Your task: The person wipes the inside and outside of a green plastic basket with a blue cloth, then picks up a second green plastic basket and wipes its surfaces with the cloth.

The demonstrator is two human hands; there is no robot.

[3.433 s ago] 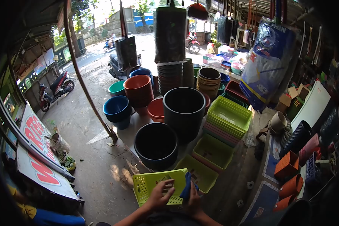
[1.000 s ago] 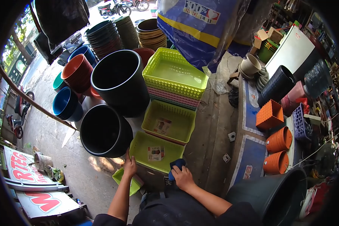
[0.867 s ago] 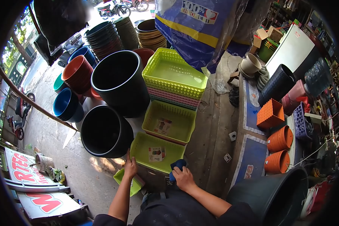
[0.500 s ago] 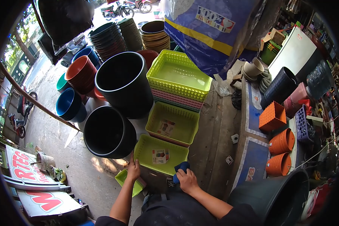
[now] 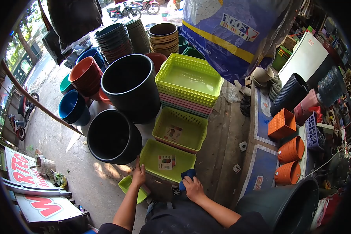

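Observation:
My left hand (image 5: 138, 175) rests on the near left corner of a lime green basket (image 5: 181, 161) that has a paper label inside. Below that hand a smaller lime green basket (image 5: 129, 185) shows tilted, partly hidden by my arm; I cannot tell whether the hand grips it. My right hand (image 5: 192, 188) holds a blue cloth (image 5: 188, 174) pressed against the same basket's near rim. Behind it sits a second lime green basket (image 5: 194, 135) with a label.
A tall stack of lime and pink baskets (image 5: 189, 83) stands further back. Two large black tubs (image 5: 113, 136) stand to the left, with stacked blue, orange and brown pots behind. Orange pots (image 5: 288, 149) and a dark bin (image 5: 286, 207) lie to the right.
Earlier I held a lime basket up with both hands and the cloth. That basket is now low by my left arm, and both hands are at the near basket's rim.

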